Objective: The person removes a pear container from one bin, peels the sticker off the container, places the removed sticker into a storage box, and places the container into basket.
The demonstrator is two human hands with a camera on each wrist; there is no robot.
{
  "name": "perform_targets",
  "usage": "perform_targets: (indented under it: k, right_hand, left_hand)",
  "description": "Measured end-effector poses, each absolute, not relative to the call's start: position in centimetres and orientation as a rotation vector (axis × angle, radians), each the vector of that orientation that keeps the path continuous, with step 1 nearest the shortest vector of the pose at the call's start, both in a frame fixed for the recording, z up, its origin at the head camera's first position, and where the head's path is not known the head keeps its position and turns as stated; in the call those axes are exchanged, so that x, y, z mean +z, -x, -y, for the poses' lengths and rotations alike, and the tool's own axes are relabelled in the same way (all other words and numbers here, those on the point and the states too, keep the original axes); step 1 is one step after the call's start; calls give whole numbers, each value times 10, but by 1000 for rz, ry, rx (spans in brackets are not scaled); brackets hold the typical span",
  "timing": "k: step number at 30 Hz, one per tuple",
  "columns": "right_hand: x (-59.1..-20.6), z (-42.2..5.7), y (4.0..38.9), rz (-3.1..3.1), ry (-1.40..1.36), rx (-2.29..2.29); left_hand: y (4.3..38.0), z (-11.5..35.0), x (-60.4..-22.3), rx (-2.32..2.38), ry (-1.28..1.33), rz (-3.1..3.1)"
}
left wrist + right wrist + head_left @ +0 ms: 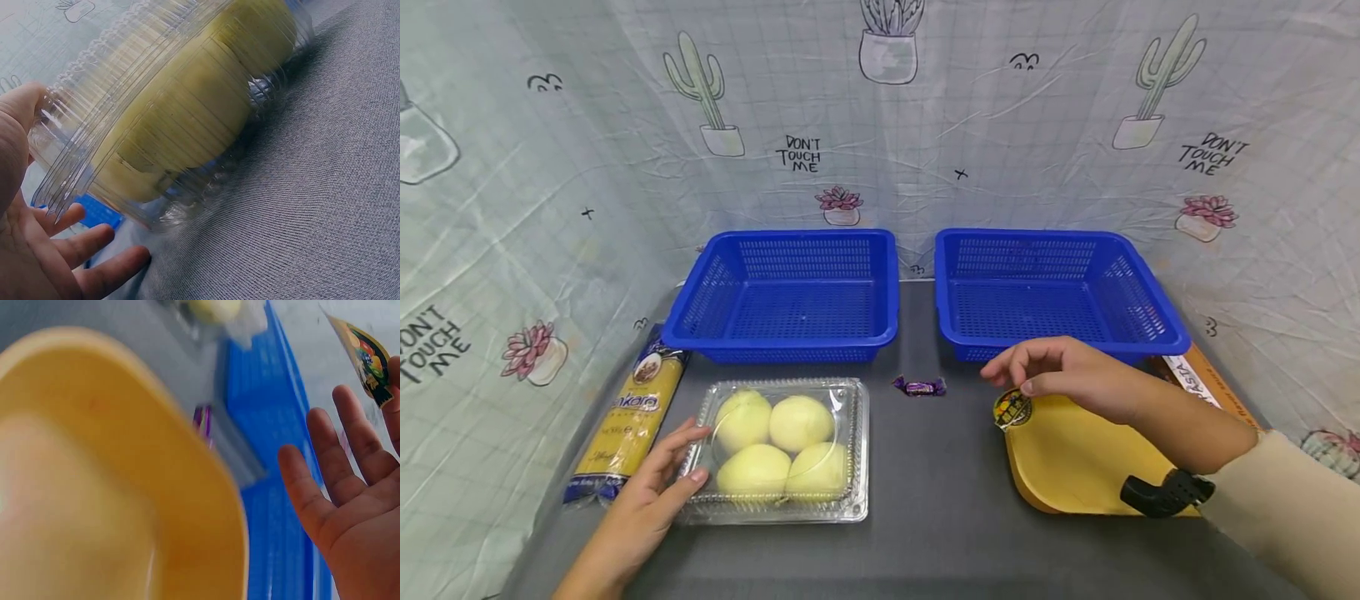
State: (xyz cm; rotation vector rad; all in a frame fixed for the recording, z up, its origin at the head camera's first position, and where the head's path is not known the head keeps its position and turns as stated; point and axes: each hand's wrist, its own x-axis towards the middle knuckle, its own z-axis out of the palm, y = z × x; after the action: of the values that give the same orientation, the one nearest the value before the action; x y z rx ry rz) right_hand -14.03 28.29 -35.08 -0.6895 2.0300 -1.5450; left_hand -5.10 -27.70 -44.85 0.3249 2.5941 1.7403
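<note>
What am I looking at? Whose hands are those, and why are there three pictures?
There's no robot here, just one person's two bare hands. The big picture comes from a camera on the person's head, looking forward and down. The other two come from little cameras, one on each wrist, so they look tilted.

On the grey surface are two blue baskets, a purple sweet, a yellow tub and, at the left, a yellow packet. A narrow box is partly hidden at the right.

The left hand touches a clear box with four pale yellow things inside, perhaps fruit. The right hand, near the tub, pinches a small label.
</note>
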Motion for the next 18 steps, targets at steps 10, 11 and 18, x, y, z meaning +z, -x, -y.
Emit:
perform_targets:
  k: [10,11,18]
  right_hand:
    - [-376,-349,133,-2065,551,-1384]
    - [-380,-354,133,-2047,545,-1369]
    - [-401,-370,135,-1946,592,-1264]
  left_hand:
    - [51,278,-454,1837,-336,-2562]
    - [51,278,-455,1842,-341,-2560]
    - [50,278,-451,1807,-337,-2568]
